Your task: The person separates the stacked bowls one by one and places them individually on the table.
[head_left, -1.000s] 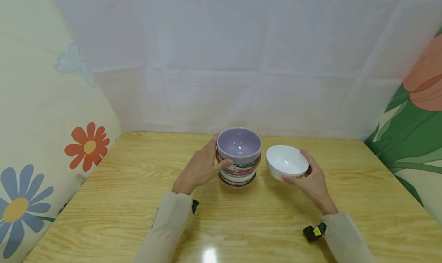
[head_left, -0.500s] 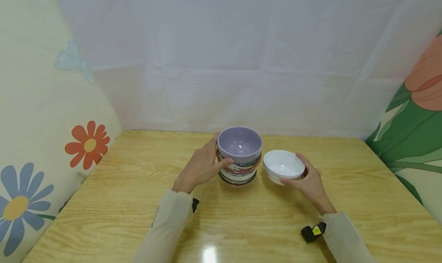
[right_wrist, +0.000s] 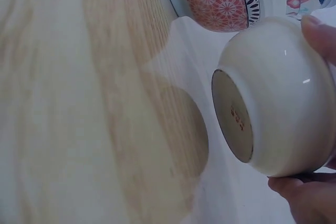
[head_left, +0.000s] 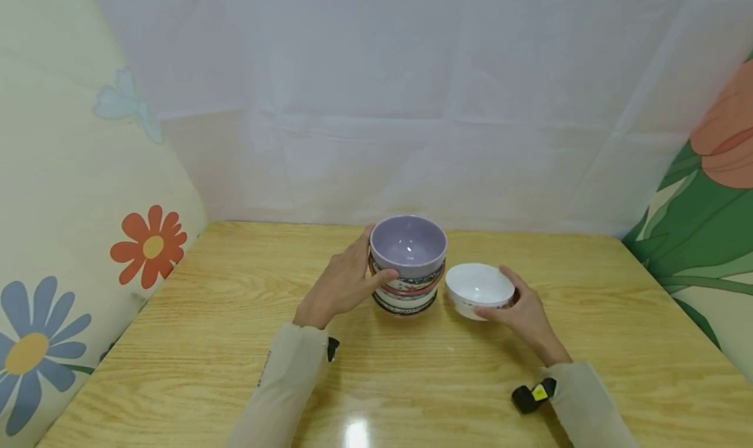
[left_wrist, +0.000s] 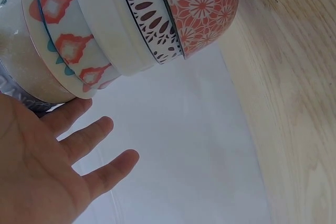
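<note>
A purple bowl (head_left: 408, 242) tops a stack of patterned bowls (head_left: 408, 291) on the table. My left hand (head_left: 338, 288) holds the purple bowl from the left, thumb across its front and fingers round the far side. In the left wrist view, several fingers (left_wrist: 86, 137) are spread straight below the stack, whose lowest visible bowl is red-patterned (left_wrist: 202, 11). Just right of the stack, my right hand (head_left: 526, 317) grips a white bowl (head_left: 479, 284) by its right side. The right wrist view shows that bowl's underside (right_wrist: 233, 114), raised off the table, with a small red mark.
The wooden table (head_left: 206, 343) reaches back to a white cloth backdrop (head_left: 365, 108). Flower-printed panels stand at the left (head_left: 47, 193) and right (head_left: 718, 225). A black wrist device (head_left: 532, 396) sits at my right sleeve.
My right hand has lowered the white bowl and brought it slightly left, nearer the stack. The left hand and the stacked bowls have stayed in place.
</note>
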`<state>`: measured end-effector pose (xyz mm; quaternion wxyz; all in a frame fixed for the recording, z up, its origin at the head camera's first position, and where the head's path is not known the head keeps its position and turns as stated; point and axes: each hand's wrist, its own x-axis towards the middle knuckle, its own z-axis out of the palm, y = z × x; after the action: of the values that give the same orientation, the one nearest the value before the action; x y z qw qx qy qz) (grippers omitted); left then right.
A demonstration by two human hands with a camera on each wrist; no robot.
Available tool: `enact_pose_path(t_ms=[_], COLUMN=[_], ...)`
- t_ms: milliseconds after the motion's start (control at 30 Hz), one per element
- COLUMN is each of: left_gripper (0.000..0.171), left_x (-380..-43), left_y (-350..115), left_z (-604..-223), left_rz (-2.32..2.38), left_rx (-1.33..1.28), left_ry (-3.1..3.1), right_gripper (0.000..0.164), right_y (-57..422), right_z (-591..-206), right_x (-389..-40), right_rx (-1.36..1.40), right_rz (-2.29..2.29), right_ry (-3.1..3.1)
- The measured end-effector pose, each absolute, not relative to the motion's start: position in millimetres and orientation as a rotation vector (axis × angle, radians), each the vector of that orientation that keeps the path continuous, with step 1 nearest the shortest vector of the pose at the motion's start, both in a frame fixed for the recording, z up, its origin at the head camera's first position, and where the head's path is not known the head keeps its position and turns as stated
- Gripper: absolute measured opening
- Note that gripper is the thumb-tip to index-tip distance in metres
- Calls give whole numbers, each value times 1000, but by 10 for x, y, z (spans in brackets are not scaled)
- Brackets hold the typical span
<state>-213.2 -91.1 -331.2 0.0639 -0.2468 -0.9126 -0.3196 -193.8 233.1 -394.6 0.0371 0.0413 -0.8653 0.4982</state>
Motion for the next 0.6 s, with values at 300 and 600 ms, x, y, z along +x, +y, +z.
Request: enact_pose_path(t_ms=[300,600], left_gripper=[115,115], left_x=[-2138,-2137], left_y=[-919,-920], left_z=[-3330,-3333], left_rz=[-948,-941], left_rx=[-728,-737], left_ry=[-2770,-2765], right_gripper=[100,103], right_y=[2312,2310], right_z=[-3969,-3971], right_x=[-1961,-1976], right_rx=[122,130], right_rz=[1492,1475], right_ry=[-2696,-2726])
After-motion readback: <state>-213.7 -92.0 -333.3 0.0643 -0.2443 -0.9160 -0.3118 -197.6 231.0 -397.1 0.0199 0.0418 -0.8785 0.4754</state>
